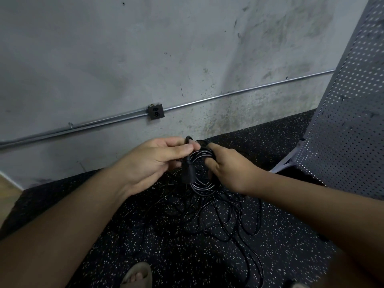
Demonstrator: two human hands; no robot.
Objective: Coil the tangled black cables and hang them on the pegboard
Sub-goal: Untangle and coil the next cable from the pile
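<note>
Above the speckled black floor (187,256), the right grip (230,169), a bare hand, is wrapped round a coil of black cable (202,185) with its fingers curled through the loops. The left grip (153,161) pinches a strand at the coil's upper left edge, and a black plug (187,173) hangs just below its thumb. More tangled black cables (218,217) sprawl on the floor beneath the coil, and the perforated pegboard (349,121) leans at the far right, well apart from both hands.
</note>
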